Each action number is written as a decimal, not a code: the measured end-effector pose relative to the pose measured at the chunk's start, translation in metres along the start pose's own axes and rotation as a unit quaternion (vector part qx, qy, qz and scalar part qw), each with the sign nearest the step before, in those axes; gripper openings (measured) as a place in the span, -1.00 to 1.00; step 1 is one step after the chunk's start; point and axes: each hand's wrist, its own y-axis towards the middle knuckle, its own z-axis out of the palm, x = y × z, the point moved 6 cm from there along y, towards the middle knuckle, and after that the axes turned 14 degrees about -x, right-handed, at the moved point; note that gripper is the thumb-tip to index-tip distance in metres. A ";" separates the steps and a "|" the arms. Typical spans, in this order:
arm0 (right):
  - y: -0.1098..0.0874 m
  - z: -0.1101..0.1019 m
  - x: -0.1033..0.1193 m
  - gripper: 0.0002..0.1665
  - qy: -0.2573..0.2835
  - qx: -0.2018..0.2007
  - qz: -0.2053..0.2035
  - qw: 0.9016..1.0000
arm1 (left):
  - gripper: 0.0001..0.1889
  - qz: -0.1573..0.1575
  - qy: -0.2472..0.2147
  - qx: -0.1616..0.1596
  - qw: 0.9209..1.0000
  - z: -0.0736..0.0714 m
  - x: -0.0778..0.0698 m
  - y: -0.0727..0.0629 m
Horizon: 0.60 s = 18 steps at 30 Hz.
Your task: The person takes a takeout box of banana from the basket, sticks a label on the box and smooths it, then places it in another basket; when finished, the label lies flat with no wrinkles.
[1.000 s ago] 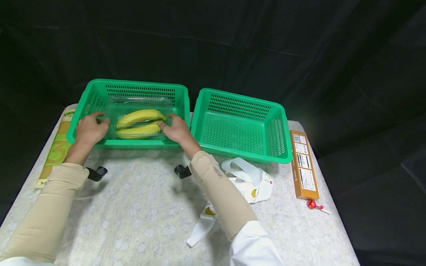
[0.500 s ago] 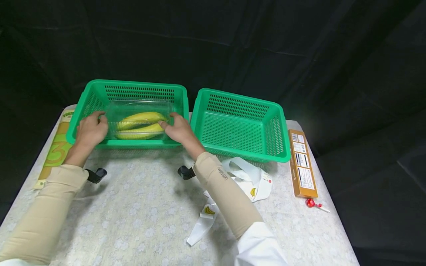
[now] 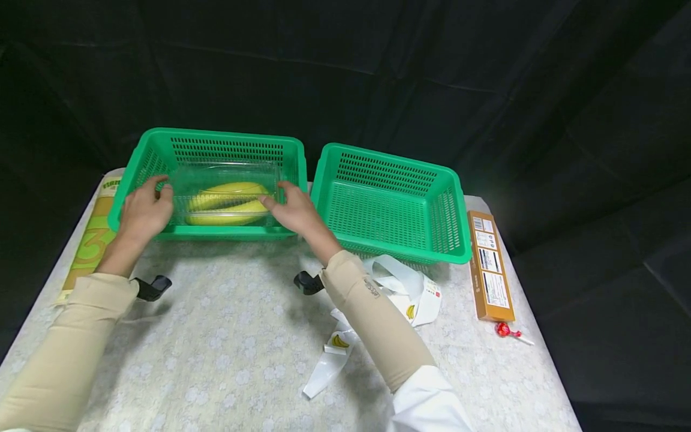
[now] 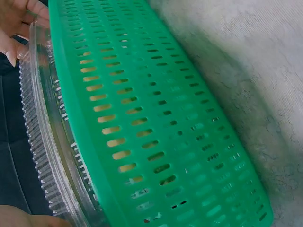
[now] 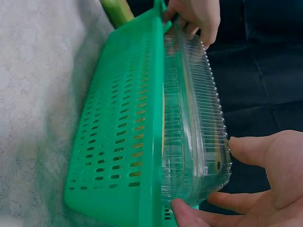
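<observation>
A clear plastic clamshell box [image 3: 227, 172] sits in the left green basket [image 3: 294, 159], rising above its rim in both wrist views. Two yellow bananas [image 3: 229, 191] show through the clear plastic; whether they lie inside the box or beneath it I cannot tell. My left hand [image 3: 147, 207] holds the box's left end, its fingers bent around the corner in the right wrist view. At the opposite end, my right hand [image 3: 296, 210] holds the box between the thumb [image 5: 248, 150] and fingers [image 5: 239, 201].
A second green basket [image 3: 378, 216] stands on the right. In front lie white banana-printed straps [image 3: 412, 300]. An orange-brown carton [image 3: 490, 264] and red lollipop [image 3: 503, 330] lie at the table's right edge; a green-brown packet [image 3: 92, 240] lies left.
The right hand has shifted slightly right and the left hand slightly left. Both stay at the box's ends. The box and bananas have shifted slightly in the head view.
</observation>
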 end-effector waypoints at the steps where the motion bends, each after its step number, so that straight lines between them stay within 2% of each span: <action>1: -0.001 -0.001 0.000 -0.17 0.003 0.000 -0.002 1.000 | -0.34 -0.002 -0.005 -0.001 1.000 0.000 -0.001 -0.001; 11: -0.010 -0.010 0.001 -0.16 -0.006 -0.008 -0.022 1.000 | -0.37 0.005 -0.025 -0.006 1.000 -0.005 -0.009 -0.009; 18: -0.021 -0.011 0.008 -0.15 -0.011 0.003 -0.038 0.999 | -0.40 0.013 -0.031 -0.025 0.999 -0.012 -0.005 -0.017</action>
